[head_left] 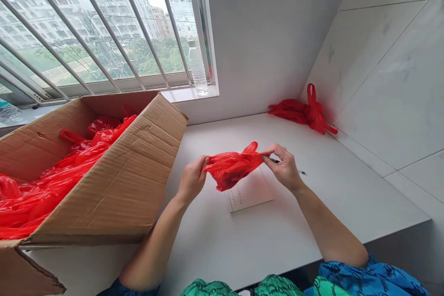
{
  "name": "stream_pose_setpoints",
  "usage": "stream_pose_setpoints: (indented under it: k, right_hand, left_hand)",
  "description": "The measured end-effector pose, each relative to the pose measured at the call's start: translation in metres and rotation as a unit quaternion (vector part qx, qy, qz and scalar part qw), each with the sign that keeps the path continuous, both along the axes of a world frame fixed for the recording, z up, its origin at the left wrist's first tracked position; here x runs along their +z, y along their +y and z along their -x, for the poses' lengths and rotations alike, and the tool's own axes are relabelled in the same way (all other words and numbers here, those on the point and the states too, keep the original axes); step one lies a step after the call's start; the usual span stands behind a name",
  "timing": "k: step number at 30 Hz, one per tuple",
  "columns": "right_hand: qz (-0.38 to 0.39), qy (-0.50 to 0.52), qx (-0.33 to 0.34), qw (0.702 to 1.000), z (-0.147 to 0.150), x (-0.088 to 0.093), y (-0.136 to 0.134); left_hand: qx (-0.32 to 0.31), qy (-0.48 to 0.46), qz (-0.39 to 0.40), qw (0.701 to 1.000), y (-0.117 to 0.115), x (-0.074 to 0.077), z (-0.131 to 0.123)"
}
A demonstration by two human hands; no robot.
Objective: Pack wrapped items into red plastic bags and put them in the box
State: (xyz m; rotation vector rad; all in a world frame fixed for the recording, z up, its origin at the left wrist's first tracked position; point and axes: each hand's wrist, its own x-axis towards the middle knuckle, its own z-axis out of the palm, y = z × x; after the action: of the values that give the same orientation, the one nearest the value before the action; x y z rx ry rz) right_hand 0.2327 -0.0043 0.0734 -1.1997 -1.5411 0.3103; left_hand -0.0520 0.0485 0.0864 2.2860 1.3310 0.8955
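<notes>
A red plastic bag [234,168] is stretched between my two hands above the white table. My left hand [193,179] pinches its left end, and my right hand [282,166] pinches its right end. One loop of the bag sticks up near the right hand. Beneath the bag lies a pale booklet [251,192] with small print on its cover, partly covered from view. A pen [302,173] lies on the table, partly hidden behind my right hand.
An open cardboard box [114,185] full of red plastic bags [76,166] stands at the left. More red bags [305,113] lie in the table's back right corner. A clear bottle [197,69] stands on the sill of the barred window. The table [215,249] ends at a wall.
</notes>
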Motion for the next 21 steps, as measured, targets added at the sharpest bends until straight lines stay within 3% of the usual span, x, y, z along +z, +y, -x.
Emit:
stream_pose_setpoints:
  k: [4, 7, 9, 14, 18, 21]
  right_hand:
    - [0.069, 0.029, 0.053, 0.996, -0.006, -0.006, 0.005]
    - [0.117, 0.004, 0.098, 0.988, 0.001, -0.009, 0.006]
    - [0.138, -0.007, 0.104, 0.985, 0.006, -0.008, 0.004]
    - [0.130, -0.050, 0.098, 0.985, 0.020, 0.002, -0.004]
    - [0.099, -0.093, 0.075, 0.988, 0.029, 0.001, -0.003]
    - [0.103, 0.004, 0.000, 0.995, 0.019, -0.008, 0.006]
  left_hand:
    - [0.015, -0.045, 0.027, 0.999, 0.002, 0.001, 0.002]
    - [-0.021, -0.061, -0.023, 0.998, -0.008, 0.009, -0.008]
    - [-0.066, 0.006, -0.076, 0.995, -0.013, 0.013, -0.019]
    - [-0.113, 0.161, -0.163, 0.967, -0.007, 0.007, -0.039]
    - [-0.137, 0.147, -0.173, 0.964, 0.000, 0.009, -0.035]
    - [-0.112, 0.118, -0.164, 0.973, 0.003, 0.021, -0.019]
